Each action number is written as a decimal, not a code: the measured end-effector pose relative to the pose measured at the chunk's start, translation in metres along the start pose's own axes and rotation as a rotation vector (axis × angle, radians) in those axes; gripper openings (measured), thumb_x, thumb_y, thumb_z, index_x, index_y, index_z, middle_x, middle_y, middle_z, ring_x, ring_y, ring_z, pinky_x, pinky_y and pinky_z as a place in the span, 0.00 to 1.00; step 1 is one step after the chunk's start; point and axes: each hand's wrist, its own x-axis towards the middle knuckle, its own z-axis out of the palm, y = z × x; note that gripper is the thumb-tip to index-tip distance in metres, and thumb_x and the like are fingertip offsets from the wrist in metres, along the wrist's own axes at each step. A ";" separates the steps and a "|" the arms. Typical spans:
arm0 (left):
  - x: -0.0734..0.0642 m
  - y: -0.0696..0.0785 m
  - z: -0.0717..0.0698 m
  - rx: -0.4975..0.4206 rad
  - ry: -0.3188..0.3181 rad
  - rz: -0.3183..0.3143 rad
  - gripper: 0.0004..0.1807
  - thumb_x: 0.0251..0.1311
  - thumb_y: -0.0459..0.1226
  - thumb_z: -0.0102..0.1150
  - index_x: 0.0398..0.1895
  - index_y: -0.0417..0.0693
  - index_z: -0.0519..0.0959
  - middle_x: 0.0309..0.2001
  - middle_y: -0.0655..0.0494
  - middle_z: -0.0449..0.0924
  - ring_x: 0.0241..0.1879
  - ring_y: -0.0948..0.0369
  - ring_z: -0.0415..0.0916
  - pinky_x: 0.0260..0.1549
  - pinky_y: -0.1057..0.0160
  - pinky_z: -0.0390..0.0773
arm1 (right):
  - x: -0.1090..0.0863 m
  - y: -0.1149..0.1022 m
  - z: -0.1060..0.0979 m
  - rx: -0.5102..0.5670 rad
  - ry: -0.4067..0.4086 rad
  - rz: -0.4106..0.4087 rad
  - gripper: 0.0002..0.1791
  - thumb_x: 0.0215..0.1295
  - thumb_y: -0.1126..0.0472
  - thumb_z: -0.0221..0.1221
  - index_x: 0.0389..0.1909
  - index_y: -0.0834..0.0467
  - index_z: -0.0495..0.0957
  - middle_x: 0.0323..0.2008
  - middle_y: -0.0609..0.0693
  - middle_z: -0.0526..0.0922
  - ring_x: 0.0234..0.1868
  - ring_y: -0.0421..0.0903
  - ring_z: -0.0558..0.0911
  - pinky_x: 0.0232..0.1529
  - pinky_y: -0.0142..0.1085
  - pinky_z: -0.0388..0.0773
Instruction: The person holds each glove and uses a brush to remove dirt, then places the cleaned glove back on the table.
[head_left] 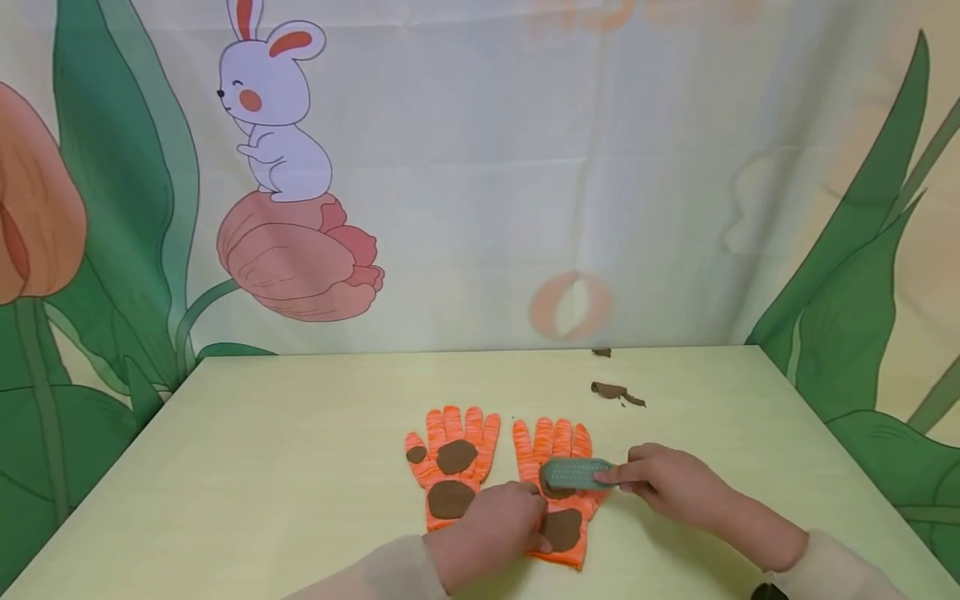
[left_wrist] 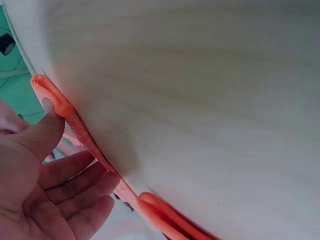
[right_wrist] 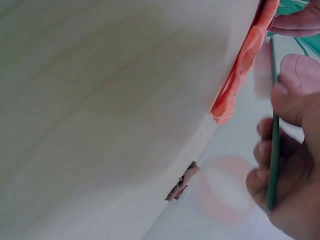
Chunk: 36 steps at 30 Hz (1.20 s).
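Note:
Two orange knit gloves lie side by side with fingers pointing away. The left-lying glove (head_left: 486, 433) carries brown patches on palm and thumb. On the right-lying glove (head_left: 573, 557) are two brown patches, the upper partly covered by a flat green dotted tool (head_left: 573, 474). My right hand (head_left: 678, 483) grips this tool by its right end; in the right wrist view the tool (right_wrist: 274, 150) shows edge-on as a thin strip between thumb and curled fingers. My left hand (head_left: 498, 525) rests on the right-lying glove's left side, thumb at the cuff, fingers fairly straight in the left wrist view.
Brown scraps (head_left: 609, 390) lie on the pale table (head_left: 300, 467) behind the gloves, with another small scrap (head_left: 602, 352) at the back edge. A printed cloth (head_left: 450, 183) with a rabbit and tulips hangs behind the table.

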 end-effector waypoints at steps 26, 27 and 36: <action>-0.015 0.007 -0.001 0.172 -0.024 0.171 0.20 0.65 0.33 0.64 0.56 0.65 0.79 0.31 0.66 0.77 0.25 0.69 0.71 0.22 0.75 0.66 | 0.006 -0.002 -0.005 0.250 -0.132 0.001 0.18 0.65 0.68 0.66 0.54 0.54 0.88 0.26 0.40 0.77 0.27 0.26 0.61 0.28 0.24 0.64; -0.015 0.007 -0.001 0.157 -0.019 0.163 0.20 0.66 0.34 0.63 0.58 0.65 0.79 0.32 0.65 0.77 0.26 0.69 0.72 0.22 0.75 0.66 | 0.005 -0.001 -0.003 0.264 -0.147 -0.008 0.17 0.65 0.68 0.66 0.54 0.54 0.88 0.26 0.40 0.77 0.27 0.26 0.61 0.28 0.23 0.64; -0.016 0.004 0.003 0.161 -0.017 0.087 0.06 0.71 0.36 0.60 0.46 0.54 0.84 0.47 0.63 0.84 0.42 0.68 0.81 0.38 0.74 0.79 | 0.001 -0.002 0.005 0.270 -0.106 0.027 0.17 0.67 0.67 0.64 0.56 0.56 0.86 0.28 0.44 0.80 0.28 0.27 0.62 0.29 0.25 0.64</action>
